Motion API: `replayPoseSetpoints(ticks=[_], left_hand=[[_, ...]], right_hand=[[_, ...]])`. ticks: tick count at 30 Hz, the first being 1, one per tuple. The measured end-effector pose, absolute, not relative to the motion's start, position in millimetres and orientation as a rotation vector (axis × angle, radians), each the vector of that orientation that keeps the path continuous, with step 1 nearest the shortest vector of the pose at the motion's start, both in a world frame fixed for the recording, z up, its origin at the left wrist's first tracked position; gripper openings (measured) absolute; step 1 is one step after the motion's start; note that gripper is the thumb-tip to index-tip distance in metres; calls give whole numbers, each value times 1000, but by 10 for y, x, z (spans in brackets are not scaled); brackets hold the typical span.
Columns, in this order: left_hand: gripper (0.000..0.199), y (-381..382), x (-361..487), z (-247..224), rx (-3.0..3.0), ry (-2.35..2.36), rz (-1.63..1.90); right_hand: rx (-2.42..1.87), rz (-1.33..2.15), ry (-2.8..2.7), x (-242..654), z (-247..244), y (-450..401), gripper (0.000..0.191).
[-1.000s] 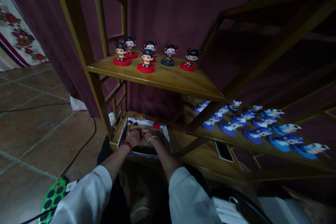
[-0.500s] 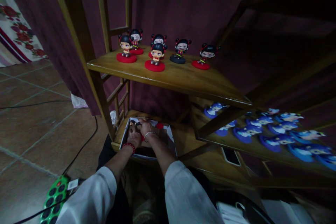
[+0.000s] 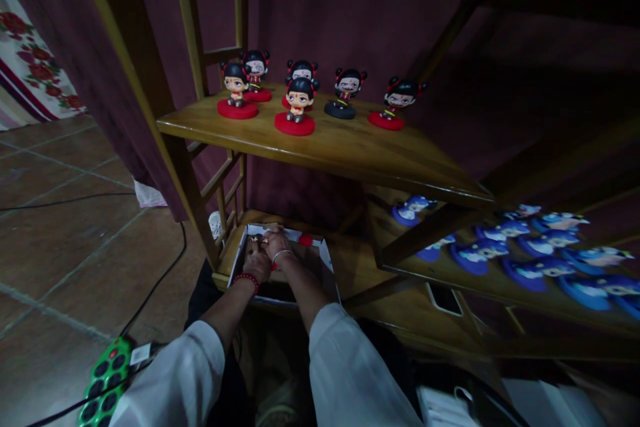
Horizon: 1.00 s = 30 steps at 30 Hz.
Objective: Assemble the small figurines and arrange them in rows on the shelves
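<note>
1. Two bare hands work low inside a shallow white box that sits on the lower shelf of a wooden rack.
2. Small dark-topped figures lie in the box's far left corner, right at the fingers.
3. The left hand, a red bracelet at its wrist, reaches up to the figures from the near side; whether its grip pinches one cannot be told.
4. The right hand, wearing a silver bangle, bends in beside it, fingers curled toward the same spot; its grip, too, is hidden.
5. A red disc rests by the box's far wall, to the right of the right hand.
6. Above, six black-haired dolls stand on the upper shelf, five on red bases and one on black.
7. To the right, blue-based dolls fill another shelf, with a phone lying on wood below.
8. A green power strip lies on the tiled floor at left.
</note>
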<state>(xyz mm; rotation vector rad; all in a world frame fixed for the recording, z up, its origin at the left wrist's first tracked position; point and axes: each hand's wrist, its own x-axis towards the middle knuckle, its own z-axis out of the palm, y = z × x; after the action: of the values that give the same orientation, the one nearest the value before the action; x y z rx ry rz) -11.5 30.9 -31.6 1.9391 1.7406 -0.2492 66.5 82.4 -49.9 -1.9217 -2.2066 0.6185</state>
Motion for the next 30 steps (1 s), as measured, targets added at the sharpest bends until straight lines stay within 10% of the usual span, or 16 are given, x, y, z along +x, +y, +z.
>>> replayPoseSetpoints(ticks=[15, 30], left_hand=[[45, 291, -141, -409, 1922, 1836, -148], [59, 332, -230, -630, 1924, 1763, -50]], right_hand=[[-1588, 1489, -778, 1072, -609, 479, 20], [-1473, 1667, -506, 1286, -376, 311, 13]])
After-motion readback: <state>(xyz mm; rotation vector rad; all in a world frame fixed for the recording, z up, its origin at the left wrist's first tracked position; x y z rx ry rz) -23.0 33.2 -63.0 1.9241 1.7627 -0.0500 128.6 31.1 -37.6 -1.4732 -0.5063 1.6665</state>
